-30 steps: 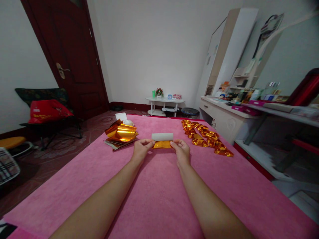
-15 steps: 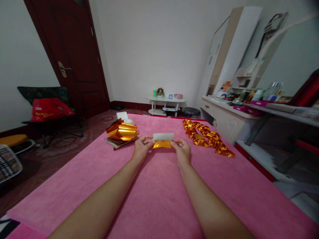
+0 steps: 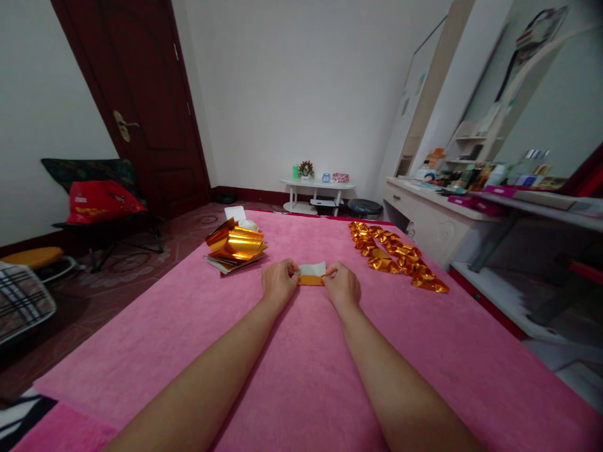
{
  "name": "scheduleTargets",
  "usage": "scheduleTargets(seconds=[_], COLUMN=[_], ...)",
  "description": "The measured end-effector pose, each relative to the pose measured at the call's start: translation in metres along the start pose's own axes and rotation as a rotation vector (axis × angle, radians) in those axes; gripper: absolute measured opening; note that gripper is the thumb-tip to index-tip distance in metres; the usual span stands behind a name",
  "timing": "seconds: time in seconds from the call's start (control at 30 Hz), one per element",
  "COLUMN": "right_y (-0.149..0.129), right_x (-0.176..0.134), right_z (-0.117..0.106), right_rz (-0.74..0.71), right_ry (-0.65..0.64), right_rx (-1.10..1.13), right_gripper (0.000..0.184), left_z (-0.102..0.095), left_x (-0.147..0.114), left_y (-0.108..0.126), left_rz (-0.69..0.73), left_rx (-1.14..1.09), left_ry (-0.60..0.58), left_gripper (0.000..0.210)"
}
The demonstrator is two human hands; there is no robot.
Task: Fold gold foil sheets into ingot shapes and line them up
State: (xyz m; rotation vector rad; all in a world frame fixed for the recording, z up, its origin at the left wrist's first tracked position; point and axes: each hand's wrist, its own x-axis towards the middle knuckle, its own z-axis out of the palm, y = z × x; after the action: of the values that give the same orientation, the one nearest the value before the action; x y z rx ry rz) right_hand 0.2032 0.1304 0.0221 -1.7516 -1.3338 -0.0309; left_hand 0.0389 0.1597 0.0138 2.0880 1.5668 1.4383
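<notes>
Between my two hands is a sheet of gold foil paper (image 3: 311,280), partly folded, its pale backing showing above a gold strip. My left hand (image 3: 279,279) pinches its left end, and my right hand (image 3: 342,284) pinches the right end; both hands have their fingers closed. The paper lies low over the pink cloth (image 3: 301,364). Off to the left rests a loose stack of gold foil sheets (image 3: 238,245), curled at the top. On the right, several folded gold foil pieces (image 3: 396,254) lie in rows.
A small white object and a white lid-like piece (image 3: 234,214) sit behind the foil stack. Past the cloth's far edge stand a low white table (image 3: 315,184) and a dark round stool (image 3: 365,208). A dressing table (image 3: 428,204) crowded with bottles is at the right, a chair with a red bag (image 3: 103,202) at the left.
My hands have come closer together and turned inward at the paper's ends. Less of the pale backing and gold strip shows. The whole view has shifted slightly.
</notes>
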Motion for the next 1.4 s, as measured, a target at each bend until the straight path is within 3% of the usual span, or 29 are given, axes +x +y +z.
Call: scheduleTargets(seconds=[0.23, 0.4, 0.6, 0.73, 0.8, 1.0, 1.1, 1.3, 1.4], right_y=[-0.003, -0.004, -0.005, -0.004, -0.003, 0.000, -0.006, -0.026, -0.028], right_x=[-0.003, -0.003, -0.002, -0.001, -0.001, 0.000, -0.003, -0.017, -0.023], right_z=[-0.001, -0.002, -0.004, -0.003, -0.003, -0.004, -0.002, 0.008, 0.009], right_rz=[-0.053, -0.078, -0.061, -0.057, -0.055, -0.067, -0.060, -0.043, -0.043], right_ry=[0.006, -0.039, -0.067, -0.078, -0.085, -0.102, -0.096, -0.007, -0.006], right_rx=[-0.157, -0.224, -0.273, -0.278, -0.281, -0.291, -0.308, -0.371, -0.396], right_gripper=[0.018, 0.019, 0.022, 0.021, 0.021, 0.021, 0.023, 0.067, 0.065], left_z=[-0.005, -0.002, 0.002, 0.009, 0.013, 0.003, -0.004, -0.003, -0.003], left_x=[-0.006, -0.004, -0.003, -0.005, -0.005, 0.000, 0.003, 0.007, 0.007], left_y=[0.011, 0.017, 0.019, 0.033, 0.037, 0.018, 0.006, 0.002, 0.002], left_rz=[0.050, 0.233, 0.146, 0.071, 0.046, 0.026, 0.044, 0.043, 0.055], left_rx=[0.213, 0.323, 0.363, 0.407, 0.409, 0.281, 0.197, 0.126, 0.108], left_ry=[0.038, -0.124, -0.129, -0.084, -0.079, -0.174, -0.234, -0.248, -0.248], left_gripper=[0.018, 0.019, 0.022, 0.050, 0.054, 0.021, 0.014, 0.015, 0.015])
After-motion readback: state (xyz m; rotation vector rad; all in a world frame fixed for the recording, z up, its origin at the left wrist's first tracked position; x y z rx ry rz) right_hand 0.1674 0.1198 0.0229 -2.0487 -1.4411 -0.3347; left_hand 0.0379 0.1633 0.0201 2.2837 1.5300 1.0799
